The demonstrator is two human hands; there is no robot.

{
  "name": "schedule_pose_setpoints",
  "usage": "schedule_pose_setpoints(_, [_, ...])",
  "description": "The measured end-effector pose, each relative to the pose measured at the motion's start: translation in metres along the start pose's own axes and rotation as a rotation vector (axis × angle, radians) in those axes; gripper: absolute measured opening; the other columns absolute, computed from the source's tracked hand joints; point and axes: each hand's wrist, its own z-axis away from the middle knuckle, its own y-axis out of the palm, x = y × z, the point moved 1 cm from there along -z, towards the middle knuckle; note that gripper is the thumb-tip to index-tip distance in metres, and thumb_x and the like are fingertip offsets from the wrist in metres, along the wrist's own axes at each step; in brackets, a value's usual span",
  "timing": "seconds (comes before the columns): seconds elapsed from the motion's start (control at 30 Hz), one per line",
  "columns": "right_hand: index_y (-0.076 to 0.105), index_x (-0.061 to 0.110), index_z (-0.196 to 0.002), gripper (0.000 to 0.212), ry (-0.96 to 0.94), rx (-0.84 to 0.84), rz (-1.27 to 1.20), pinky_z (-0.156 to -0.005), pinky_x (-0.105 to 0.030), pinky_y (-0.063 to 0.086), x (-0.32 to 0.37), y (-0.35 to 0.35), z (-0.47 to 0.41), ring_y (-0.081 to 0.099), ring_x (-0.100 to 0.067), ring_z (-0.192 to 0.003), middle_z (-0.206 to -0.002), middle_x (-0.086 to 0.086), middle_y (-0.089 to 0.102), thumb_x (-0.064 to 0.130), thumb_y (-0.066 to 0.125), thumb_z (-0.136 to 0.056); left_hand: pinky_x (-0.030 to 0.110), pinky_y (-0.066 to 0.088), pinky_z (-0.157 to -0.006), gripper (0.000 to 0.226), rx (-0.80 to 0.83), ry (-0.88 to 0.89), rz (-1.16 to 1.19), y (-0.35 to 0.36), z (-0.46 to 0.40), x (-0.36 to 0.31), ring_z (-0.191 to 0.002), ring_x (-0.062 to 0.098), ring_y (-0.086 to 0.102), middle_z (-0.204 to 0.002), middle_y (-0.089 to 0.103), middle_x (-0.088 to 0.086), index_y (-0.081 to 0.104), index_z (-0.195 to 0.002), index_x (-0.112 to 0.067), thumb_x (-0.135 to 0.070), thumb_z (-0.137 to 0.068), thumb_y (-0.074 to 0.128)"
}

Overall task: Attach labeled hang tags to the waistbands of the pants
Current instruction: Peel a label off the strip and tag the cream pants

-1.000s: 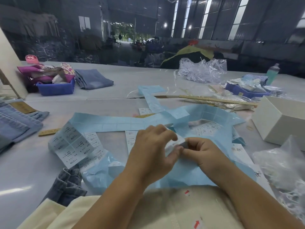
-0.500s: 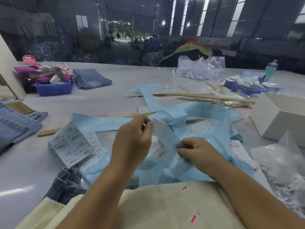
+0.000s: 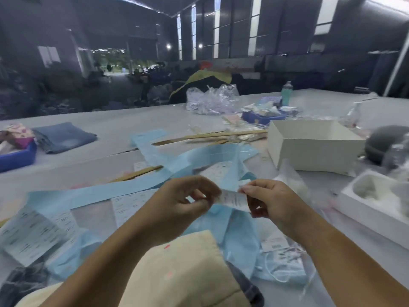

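Both hands are raised just above the grey worktable (image 3: 66, 173), w/ a small white printed label sticker (image 3: 232, 199) stretched between them. The left hand (image 3: 186, 200) pinches the sticker's left end between thumb and curled fingers; the right hand (image 3: 272, 200) pinches its right end the same way. The print on the sticker is too blurred to read.

Under the hands lies a tangle of pale blue backing paper strips (image 3: 99, 193), partly overlapping, w/ white printed label sheets (image 3: 28, 235) at the left (text unreadable). Nearest the camera, a cream-coloured fabric piece (image 3: 188, 273) w/ small red marks sits over dark denim pants (image 3: 247, 286), of which only an edge shows at lower centre-right.

To the right stands an open white cardboard box (image 3: 309, 151), and further right a white foam tray (image 3: 365, 209). A folded blue denim garment (image 3: 64, 137) lies at far left beside a blue plastic bin (image 3: 17, 157). Crumpled clear plastic bags (image 3: 210, 98) and a teal bottle (image 3: 286, 94) sit at the table's far side.
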Motion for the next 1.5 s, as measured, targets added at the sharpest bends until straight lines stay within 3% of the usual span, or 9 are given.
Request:
schedule_pose_setpoints(0.17, [0.073, 0.004, -0.080, 0.021, 0.056, 0.011, 0.038, -0.053, -0.023, 0.042, -0.013, -0.064, 0.023, 0.052, -0.012, -0.054, -0.068, -0.005, 0.066, 0.013, 0.058, -0.094, 0.020, 0.046, -0.068, 0.024, 0.246, -0.093, -0.046, 0.058, -0.043, -0.019, -0.076, 0.000, 0.058, -0.083, 0.069, -0.014, 0.073, -0.081, -0.033, -0.036, -0.073, 0.050])
schedule_pose_setpoints(0.4, [0.070, 0.007, -0.077, 0.020, 0.112, -0.028, -0.020, -0.047, -0.019, 0.039, -0.050, -0.099, 0.020, 0.051, -0.008, -0.049, -0.063, -0.004, 0.064, 0.008, 0.058, -0.094, 0.015, 0.043, -0.057, 0.023, 0.344, -0.027, -0.281, 0.131, -0.106, -0.008, -0.068, 0.001, 0.051, -0.079, 0.060, -0.014, 0.057, -0.079, -0.041, -0.018, -0.078, 0.056])
schedule_pose_setpoints(0.57, [0.066, 0.010, -0.073, 0.030, 0.153, -0.153, -0.168, -0.050, -0.026, 0.038, -0.071, -0.109, 0.000, 0.052, -0.014, -0.052, -0.065, -0.006, 0.062, 0.024, 0.053, -0.096, 0.012, 0.040, -0.057, 0.029, 0.341, -0.095, -0.290, 0.152, -0.132, 0.018, -0.070, 0.007, 0.052, -0.080, 0.061, -0.013, 0.049, -0.100, -0.037, -0.015, -0.084, 0.060])
schedule_pose_setpoints(0.83, [0.071, 0.009, -0.067, 0.023, 0.119, -0.392, 0.120, -0.053, -0.026, 0.039, -0.104, -0.106, -0.029, 0.049, -0.006, -0.042, -0.048, 0.005, 0.061, 0.018, 0.067, -0.088, 0.020, 0.045, -0.064, 0.038, 0.185, -0.359, -0.368, 0.161, -0.142, 0.074, -0.083, 0.004, 0.059, -0.094, 0.063, -0.016, 0.049, -0.121, -0.031, -0.025, -0.086, 0.063])
schedule_pose_setpoints(1.0, [0.073, 0.015, -0.069, 0.022, 0.097, -0.485, 0.116, -0.064, -0.038, 0.053, -0.127, -0.089, -0.030, 0.067, -0.025, -0.065, -0.064, -0.003, 0.071, 0.023, 0.067, -0.088, 0.029, 0.050, -0.069, 0.004, 0.093, -0.489, -0.529, 0.165, -0.128, 0.104, -0.080, 0.014, 0.059, -0.089, 0.064, -0.008, 0.060, -0.083, -0.025, -0.028, -0.084, 0.061])
schedule_pose_setpoints(1.07, [0.073, 0.015, -0.071, 0.022, 0.071, -0.481, 0.160, -0.065, -0.039, 0.054, -0.128, -0.085, -0.032, 0.067, -0.028, -0.069, -0.067, -0.005, 0.071, 0.026, 0.066, -0.088, 0.030, 0.050, -0.065, 0.020, 0.150, -0.485, -0.613, 0.173, -0.123, 0.107, -0.075, 0.013, 0.059, -0.079, 0.062, -0.009, 0.058, -0.074, -0.023, -0.040, -0.084, 0.062])
schedule_pose_setpoints(1.23, [0.071, 0.005, -0.077, 0.025, 0.054, -0.445, 0.249, -0.057, -0.034, 0.052, -0.134, -0.081, -0.032, 0.063, -0.025, -0.060, -0.074, -0.014, 0.070, 0.025, 0.063, -0.090, 0.028, 0.039, -0.060, 0.024, 0.096, -0.373, -0.867, 0.177, -0.122, 0.106, -0.076, 0.015, 0.053, -0.082, 0.055, -0.007, 0.049, -0.074, -0.025, -0.042, -0.084, 0.063])
schedule_pose_setpoints(1.4, [0.067, -0.001, -0.065, 0.030, 0.048, -0.462, 0.404, -0.035, -0.012, 0.036, -0.141, -0.076, -0.029, 0.058, 0.007, -0.047, -0.054, 0.001, 0.065, 0.015, 0.060, -0.089, 0.032, 0.048, -0.074, 0.008, 0.143, -0.331, -0.901, 0.181, -0.119, 0.104, -0.092, 0.022, 0.058, -0.099, 0.059, 0.001, 0.064, -0.090, -0.020, -0.023, -0.088, 0.057])
schedule_pose_setpoints(1.5, [0.068, 0.005, -0.063, 0.031, 0.037, -0.459, 0.531, -0.039, -0.018, 0.045, -0.142, -0.074, -0.028, 0.061, -0.003, -0.050, -0.060, 0.003, 0.067, 0.020, 0.059, -0.089, 0.034, 0.051, -0.078, 0.019, 0.193, -0.351, -0.892, 0.189, -0.119, 0.102, -0.093, 0.023, 0.060, -0.101, 0.062, 0.002, 0.068, -0.096, -0.018, -0.019, -0.088, 0.051])
